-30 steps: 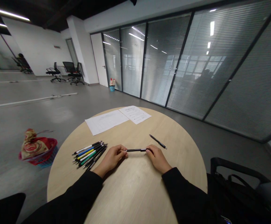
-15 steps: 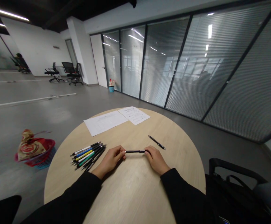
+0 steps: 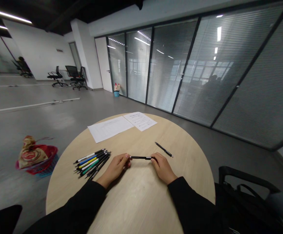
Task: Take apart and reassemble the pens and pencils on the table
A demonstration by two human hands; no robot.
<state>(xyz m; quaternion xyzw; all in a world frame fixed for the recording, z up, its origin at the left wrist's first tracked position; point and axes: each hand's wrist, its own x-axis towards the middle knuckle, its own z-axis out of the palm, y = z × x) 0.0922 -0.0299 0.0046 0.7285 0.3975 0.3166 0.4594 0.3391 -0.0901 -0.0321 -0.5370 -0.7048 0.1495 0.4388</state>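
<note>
A black pen (image 3: 140,157) lies level between my two hands, just above the round wooden table (image 3: 141,201). The fingers of my left hand (image 3: 117,167) are closed on its left end, and my right hand (image 3: 163,167) pinches the right end. Beyond my right hand, another black pen (image 3: 164,149) rests on the tabletop. To the left of my left hand lies a pile of several pens (image 3: 92,163), with white, blue, yellow, green and black barrels.
Two printed sheets, one left (image 3: 110,129) and one right (image 3: 140,121), lie at the table's far edge. A red and blue basket (image 3: 42,164) with a paper bag stands on the floor at left. A black chair (image 3: 247,177) is at right.
The fingers of my left hand have shifted slightly at the pen's left end, and that end sits a little higher. My right hand keeps its place.
</note>
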